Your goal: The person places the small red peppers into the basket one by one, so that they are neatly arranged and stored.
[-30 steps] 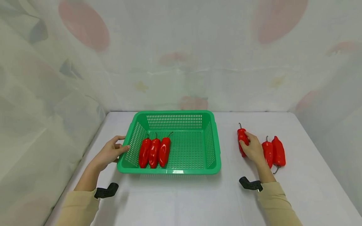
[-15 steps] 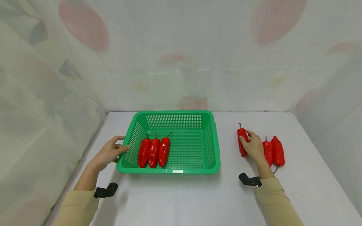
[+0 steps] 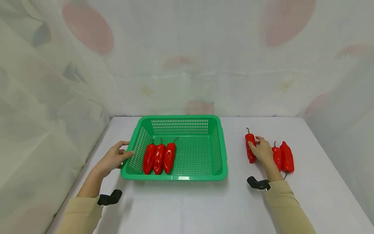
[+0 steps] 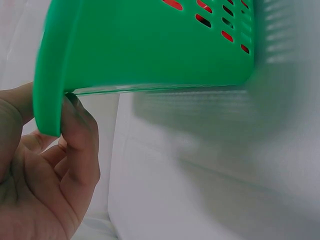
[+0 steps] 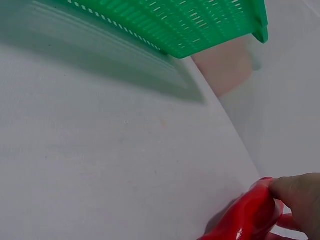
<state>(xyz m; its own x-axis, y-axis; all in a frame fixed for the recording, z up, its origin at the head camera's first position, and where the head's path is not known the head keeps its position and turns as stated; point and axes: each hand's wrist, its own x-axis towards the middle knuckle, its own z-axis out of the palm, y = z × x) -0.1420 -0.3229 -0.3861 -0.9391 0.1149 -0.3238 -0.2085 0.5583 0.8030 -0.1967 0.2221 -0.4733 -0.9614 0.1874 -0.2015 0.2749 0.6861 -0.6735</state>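
Observation:
With thumb over the rim and fingers beneath it, my left hand holds the left side of a green plastic basket. The left wrist view shows the curled fingers under the basket's lip. Three glossy red peppers lie side by side in the basket's left half, stems pointing away. My right hand is at another red pepper on the table, to the right of the basket. In the right wrist view its thumb lies on this pepper, the other fingers at the far side.
Right of my right hand lie a red pepper, partly hidden by the wrist, and another red pepper with its stem toward me. A white cloth covers the table. Printed curtains rise behind and on both sides.
My right hand has shifted slightly, its forefinger moving from the top of the pepper to its right side. The pepper stays in place. The left hand and basket have not moved.

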